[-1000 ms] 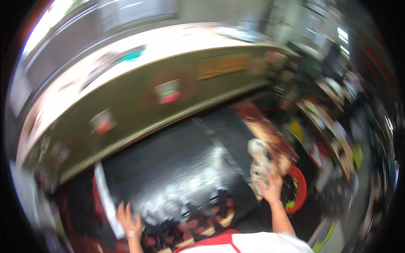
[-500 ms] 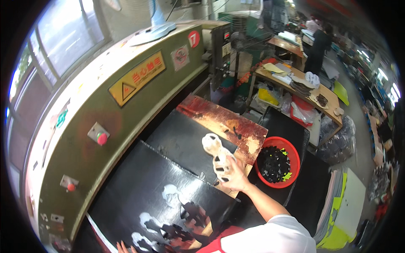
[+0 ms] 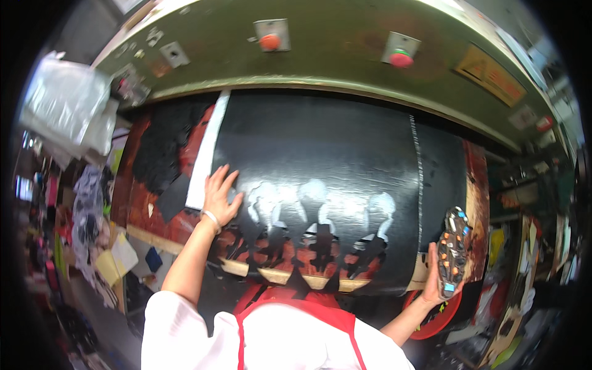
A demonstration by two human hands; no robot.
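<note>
My left hand (image 3: 221, 196) lies spread on the left part of a shiny black sheet (image 3: 320, 142), beside a white strip (image 3: 208, 148) along the sheet's edge. Off to the right, my right hand (image 3: 435, 285) grips a cutting die (image 3: 455, 250), long and waisted like a shoe sole. Its dark face, dotted with orange and blue bits, is turned up. Several cut-out openings run along the sheet's near edge, and the red, worn board (image 3: 317, 262) shows through them. Pale, shiny patches lie on the sheet above these openings.
A green machine beam (image 3: 339, 46) with red buttons crosses the far side. Beneath my right forearm is a red basin (image 3: 435, 324), partly hidden. Dark scraps (image 3: 161, 154) lie on the board at left. A plastic bag (image 3: 71, 105) hangs at far left.
The view has swung left and down over the sheet. My right hand has lifted the cutting die off the board's right end, and its dark face now shows. More of my left hand is visible.
</note>
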